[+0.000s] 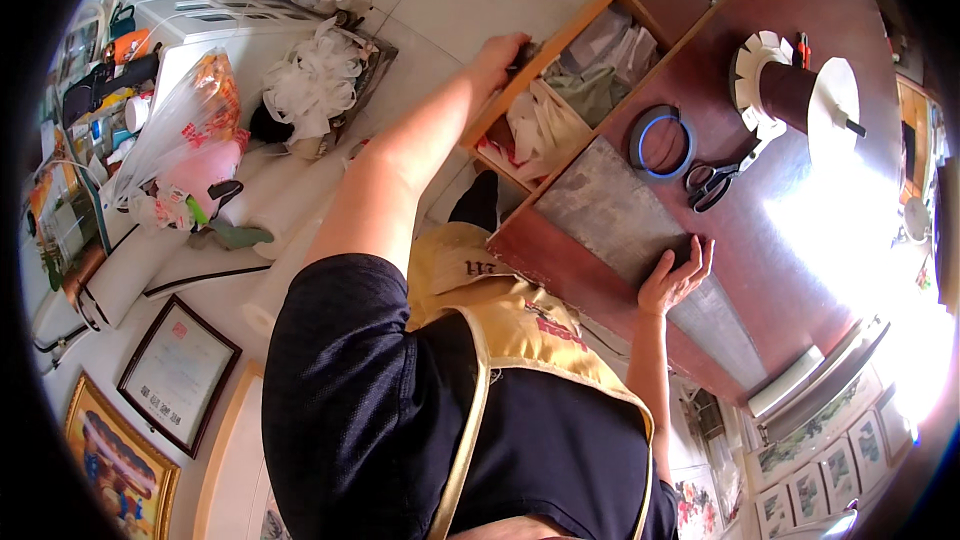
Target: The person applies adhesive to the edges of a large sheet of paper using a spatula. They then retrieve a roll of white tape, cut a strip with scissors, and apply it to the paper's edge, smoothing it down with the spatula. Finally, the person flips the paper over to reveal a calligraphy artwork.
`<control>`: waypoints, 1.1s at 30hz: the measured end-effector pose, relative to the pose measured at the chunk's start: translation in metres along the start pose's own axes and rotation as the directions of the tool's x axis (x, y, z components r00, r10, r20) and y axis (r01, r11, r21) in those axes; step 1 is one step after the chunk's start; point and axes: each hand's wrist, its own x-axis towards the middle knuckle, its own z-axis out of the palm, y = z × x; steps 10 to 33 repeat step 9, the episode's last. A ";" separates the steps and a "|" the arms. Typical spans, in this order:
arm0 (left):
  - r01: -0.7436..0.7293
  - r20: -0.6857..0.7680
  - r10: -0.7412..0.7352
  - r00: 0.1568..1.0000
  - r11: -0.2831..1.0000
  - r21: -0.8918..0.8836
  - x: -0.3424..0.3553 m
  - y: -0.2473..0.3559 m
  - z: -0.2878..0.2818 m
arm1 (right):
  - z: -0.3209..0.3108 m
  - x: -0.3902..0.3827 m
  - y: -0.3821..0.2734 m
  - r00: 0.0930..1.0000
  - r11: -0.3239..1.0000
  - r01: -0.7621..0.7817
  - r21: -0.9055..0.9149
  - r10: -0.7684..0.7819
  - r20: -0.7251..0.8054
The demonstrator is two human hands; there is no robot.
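A wooden drawer (515, 100) stands pulled out from the side of the dark red table (790, 215). My left hand (497, 60) is at the drawer's front, with its fingers closed at a dark handle (526, 53); the fingertips are partly hidden. Inside lie folded grey-green cloth (588, 90), clear plastic bags (603, 43) and, in a nearer compartment, white cloth with red (540, 130). My right hand (676, 277) rests on the table by a long grey metal-looking strip (610, 205). Its fingers are spread and slightly curved, and I see nothing held in them.
On the table lie a roll of blue-edged tape (662, 142), black-handled scissors (712, 185) and a large white-flanged spool (832, 110). Bags (195, 155), white ribbon-like material (313, 80) and large white rolls (290, 205) crowd the left side. Framed pictures (180, 373) hang at lower left.
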 end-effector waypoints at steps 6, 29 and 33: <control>-0.528 0.189 0.636 0.748 0.397 0.751 -0.039 0.031 -0.037 | 0.000 0.003 0.001 0.999 0.999 0.032 0.017 -0.032 -0.003; -0.547 0.275 0.725 0.631 0.165 0.820 -0.096 0.037 -0.043 | 0.001 0.001 0.003 1.000 1.000 0.024 0.005 -0.024 0.005; -0.547 0.275 0.725 0.631 0.165 0.820 -0.096 0.037 -0.043 | 0.001 0.001 0.003 1.000 1.000 0.024 0.005 -0.024 0.005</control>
